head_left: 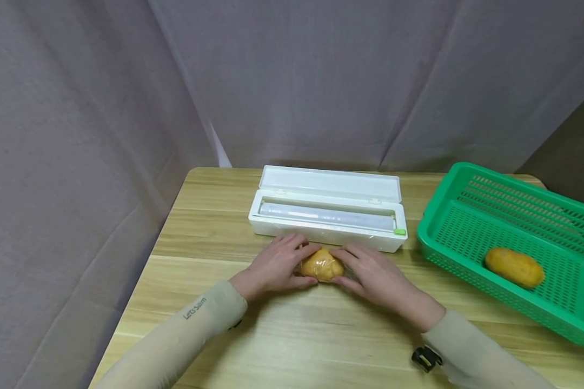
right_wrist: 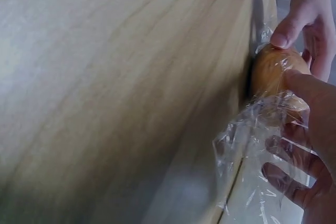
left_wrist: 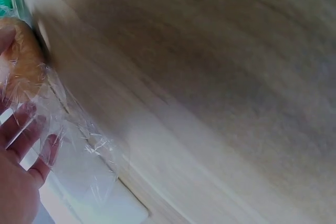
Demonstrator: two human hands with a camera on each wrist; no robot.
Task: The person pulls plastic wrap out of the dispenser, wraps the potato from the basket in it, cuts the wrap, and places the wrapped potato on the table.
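A yellow-orange oblong fruit [head_left: 323,266], covered in clear plastic wrap, lies on the table between my hands. My left hand [head_left: 278,265] holds its left end with the thumb on the near side and fingers on the far side. At the opposite end, my right hand [head_left: 377,275] grips it the same way. Loose, crinkled plastic wrap [right_wrist: 236,135] sticks out past the fruit over the right fingers in the right wrist view. In the left wrist view, loose film [left_wrist: 94,156] also spreads around the left fingers.
Just behind the fruit stands a white plastic-wrap dispenser [head_left: 321,235], its lid [head_left: 331,183] up and a roll [head_left: 326,216] inside. A green slider [head_left: 399,232] sits at its right end. To the right, a green basket [head_left: 443,257] contains another yellow fruit [head_left: 515,267].
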